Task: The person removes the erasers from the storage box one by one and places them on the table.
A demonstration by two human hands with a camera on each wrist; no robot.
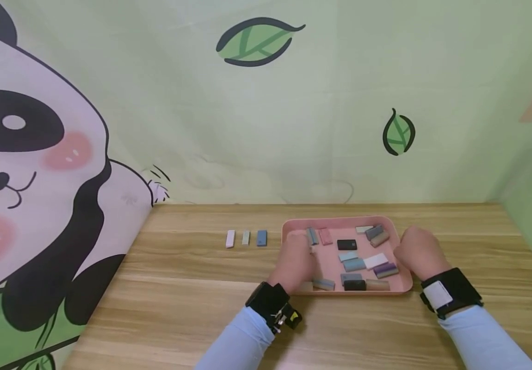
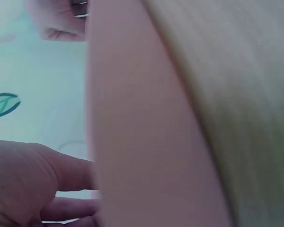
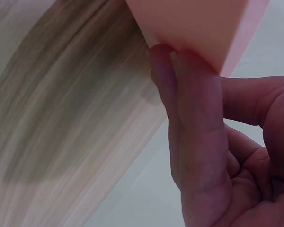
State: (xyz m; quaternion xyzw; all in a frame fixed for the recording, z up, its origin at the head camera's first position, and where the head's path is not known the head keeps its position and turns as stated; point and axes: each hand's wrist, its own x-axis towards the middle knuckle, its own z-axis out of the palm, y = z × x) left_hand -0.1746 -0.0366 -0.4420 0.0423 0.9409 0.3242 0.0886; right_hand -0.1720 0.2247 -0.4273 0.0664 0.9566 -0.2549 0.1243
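A pink tray (image 1: 325, 263) carries several small rectangular blocks, among them a black block (image 1: 346, 244), a white block (image 1: 376, 260) and a purple one (image 1: 385, 270). My left hand (image 1: 293, 261) grips the tray's left end and covers part of it from the head camera. In the left wrist view its thumb and fingers (image 2: 71, 208) meet the rim of the pink wall. At the opposite end, my right hand (image 1: 423, 252) holds the tray, with fingertips under its corner and the thumb at the side in the right wrist view.
Left of the tray, a white block (image 1: 230, 239), a pale grey-green block (image 1: 246, 238) and a blue block (image 1: 262, 238) lie in a row on the wooden table (image 1: 183, 288). A printed cloth backdrop (image 1: 293, 128) with a panda and leaves rises behind the table.
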